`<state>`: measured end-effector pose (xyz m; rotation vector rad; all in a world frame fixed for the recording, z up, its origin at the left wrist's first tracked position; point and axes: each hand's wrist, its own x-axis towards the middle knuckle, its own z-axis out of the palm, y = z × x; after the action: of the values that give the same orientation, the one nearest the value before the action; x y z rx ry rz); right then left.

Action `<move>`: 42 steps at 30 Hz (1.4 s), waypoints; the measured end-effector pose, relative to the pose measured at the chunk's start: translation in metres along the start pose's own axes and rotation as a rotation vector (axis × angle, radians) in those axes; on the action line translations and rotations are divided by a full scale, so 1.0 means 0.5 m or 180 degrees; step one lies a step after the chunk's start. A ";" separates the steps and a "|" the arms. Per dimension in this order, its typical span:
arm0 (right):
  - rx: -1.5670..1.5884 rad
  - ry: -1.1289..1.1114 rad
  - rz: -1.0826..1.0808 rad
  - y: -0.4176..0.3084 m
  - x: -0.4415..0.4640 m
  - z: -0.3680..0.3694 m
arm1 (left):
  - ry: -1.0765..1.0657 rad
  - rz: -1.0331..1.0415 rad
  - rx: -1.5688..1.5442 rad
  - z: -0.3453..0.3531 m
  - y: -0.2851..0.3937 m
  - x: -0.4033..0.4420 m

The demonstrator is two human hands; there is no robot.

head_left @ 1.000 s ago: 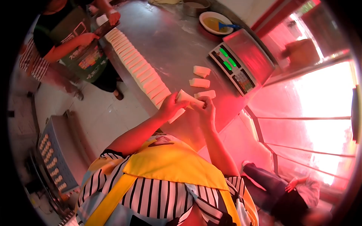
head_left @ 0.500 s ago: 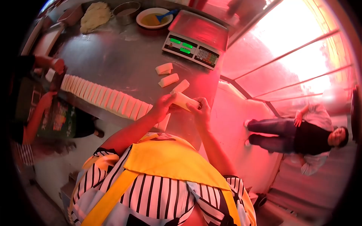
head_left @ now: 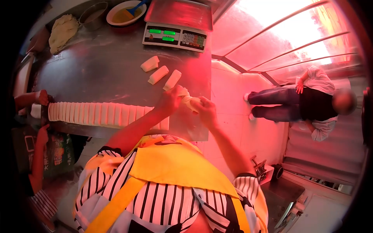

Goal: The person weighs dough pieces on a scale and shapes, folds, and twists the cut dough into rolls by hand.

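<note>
Both hands grip a strip of pale dough [head_left: 190,101] above the metal table, near its right edge. It looks bent or twisted between them. My left hand [head_left: 169,101] is closed on one end, and the fingers of my right hand [head_left: 206,112] pinch the other. Just beyond my left hand lie three loose dough pieces: a near one [head_left: 172,80], a middle one [head_left: 158,75] and a far one [head_left: 150,63]. A long row of cut dough slices [head_left: 101,115] runs along the front of the table, passing under my left forearm.
At the left, a co-worker's hands [head_left: 42,97] hold a dark blade [head_left: 46,112] at the row's end. A digital scale [head_left: 175,37], a bowl of yellow liquid [head_left: 112,17] with a blue brush, a metal pot [head_left: 93,16] and a dough lump [head_left: 63,32] stand behind. A person [head_left: 295,103] stands right.
The dough between my hands was a straight, smooth block and now looks twisted or bent. My view has turned, so the row appears more level. The co-worker's hands remain at the row's left end.
</note>
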<state>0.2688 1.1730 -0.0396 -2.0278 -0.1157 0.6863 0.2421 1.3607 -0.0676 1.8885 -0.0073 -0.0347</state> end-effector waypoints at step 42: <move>0.2339 -0.0832 0.0778 0.183 0.115 0.006 | -0.1183 -0.1166 -0.0482 0.089 -0.157 0.093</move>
<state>0.2982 1.1459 -0.1402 -1.2517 0.2116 0.9755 0.2861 1.3421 -0.1568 1.6872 0.0851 -0.6186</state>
